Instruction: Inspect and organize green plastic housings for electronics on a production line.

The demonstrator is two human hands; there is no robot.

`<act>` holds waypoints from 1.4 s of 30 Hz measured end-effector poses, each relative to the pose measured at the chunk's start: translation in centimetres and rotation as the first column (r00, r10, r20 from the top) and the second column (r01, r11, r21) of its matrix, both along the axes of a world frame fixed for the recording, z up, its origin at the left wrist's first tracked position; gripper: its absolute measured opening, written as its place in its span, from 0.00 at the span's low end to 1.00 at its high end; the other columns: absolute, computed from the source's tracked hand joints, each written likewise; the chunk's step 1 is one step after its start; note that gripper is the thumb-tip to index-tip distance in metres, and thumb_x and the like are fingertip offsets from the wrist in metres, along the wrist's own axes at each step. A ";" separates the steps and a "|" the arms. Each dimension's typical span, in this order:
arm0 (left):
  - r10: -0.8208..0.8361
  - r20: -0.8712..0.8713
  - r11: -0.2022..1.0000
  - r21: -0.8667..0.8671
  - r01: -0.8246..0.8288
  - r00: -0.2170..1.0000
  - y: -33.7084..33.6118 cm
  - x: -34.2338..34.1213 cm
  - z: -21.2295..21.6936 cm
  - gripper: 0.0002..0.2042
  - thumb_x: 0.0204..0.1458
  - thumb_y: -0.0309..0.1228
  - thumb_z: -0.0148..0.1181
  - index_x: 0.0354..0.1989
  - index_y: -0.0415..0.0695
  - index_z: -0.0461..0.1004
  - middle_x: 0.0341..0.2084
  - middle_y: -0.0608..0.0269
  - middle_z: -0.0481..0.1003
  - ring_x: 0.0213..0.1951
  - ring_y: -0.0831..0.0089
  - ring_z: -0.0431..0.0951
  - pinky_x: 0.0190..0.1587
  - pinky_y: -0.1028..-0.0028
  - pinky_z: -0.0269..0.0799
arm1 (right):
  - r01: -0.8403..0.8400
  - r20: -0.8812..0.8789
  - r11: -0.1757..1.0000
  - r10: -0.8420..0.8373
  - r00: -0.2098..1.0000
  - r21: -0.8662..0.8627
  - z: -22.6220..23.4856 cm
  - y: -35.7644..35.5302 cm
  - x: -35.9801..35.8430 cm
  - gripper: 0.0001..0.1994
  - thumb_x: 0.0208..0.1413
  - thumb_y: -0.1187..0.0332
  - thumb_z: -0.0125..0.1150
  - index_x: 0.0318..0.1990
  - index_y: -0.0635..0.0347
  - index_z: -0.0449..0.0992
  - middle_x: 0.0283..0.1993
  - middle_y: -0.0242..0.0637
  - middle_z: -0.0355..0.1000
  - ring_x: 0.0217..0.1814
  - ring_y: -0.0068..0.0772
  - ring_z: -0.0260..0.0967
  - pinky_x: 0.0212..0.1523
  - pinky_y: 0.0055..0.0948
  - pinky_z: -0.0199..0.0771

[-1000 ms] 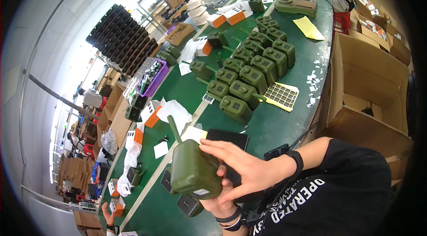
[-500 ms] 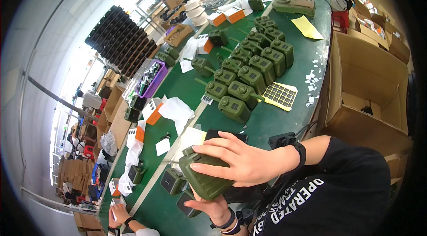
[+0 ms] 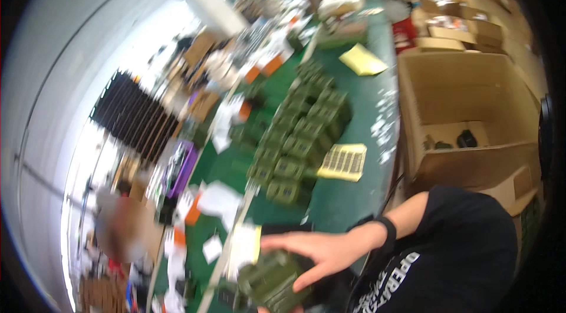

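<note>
Fingers (image 3: 282, 241) of the right hand (image 3: 323, 250) are clamped on a green canister (image 3: 272, 283) over the table (image 3: 342, 201); left hand (image 3: 296, 310) mostly cut off, grip indeterminable.

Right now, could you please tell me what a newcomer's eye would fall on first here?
Probably the closely packed green cans in the middle of the table, and another green can near the picture's lower edge, with the right hand against it. Next might come the big open carton beside the table at the picture's right, then the black stack at the far left.
</note>
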State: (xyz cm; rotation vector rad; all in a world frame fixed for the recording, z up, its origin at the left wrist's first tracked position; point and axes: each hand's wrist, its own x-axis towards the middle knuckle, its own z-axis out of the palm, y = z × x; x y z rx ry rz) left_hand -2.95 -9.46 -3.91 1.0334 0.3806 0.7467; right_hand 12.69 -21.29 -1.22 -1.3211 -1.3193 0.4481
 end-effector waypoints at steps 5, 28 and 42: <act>-0.258 -0.425 0.824 0.372 0.427 0.868 0.8 0.3 0.4 0.26 0.57 0.39 0.47 0.61 0.40 0.55 0.52 0.45 0.64 0.49 0.59 0.70 0.50 0.63 0.68 | -0.030 -0.222 0.983 -0.011 0.975 -0.182 -1.5 -3.7 2.2 0.30 0.43 0.58 0.69 0.52 0.64 0.64 0.49 0.40 0.67 0.49 0.29 0.66 0.48 0.27 0.67; 0.083 -0.447 0.951 0.302 0.063 0.890 -1.8 -20.2 3.9 0.23 0.55 0.41 0.48 0.57 0.44 0.59 0.52 0.48 0.65 0.55 0.55 0.64 0.53 0.56 0.65 | 0.875 0.504 -0.480 -0.741 -0.444 0.065 -16.2 -14.1 33.3 0.31 0.46 0.63 0.62 0.55 0.69 0.59 0.52 0.59 0.62 0.56 0.59 0.58 0.52 0.45 0.63; 0.115 -0.341 0.930 0.367 0.020 0.933 -2.6 -16.5 2.6 0.24 0.54 0.43 0.48 0.57 0.45 0.59 0.50 0.52 0.66 0.54 0.58 0.65 0.51 0.58 0.65 | 0.913 0.039 0.312 -0.949 0.313 0.263 -6.1 -8.0 17.2 0.27 0.50 0.61 0.61 0.58 0.55 0.63 0.58 0.40 0.60 0.52 0.36 0.62 0.49 0.33 0.61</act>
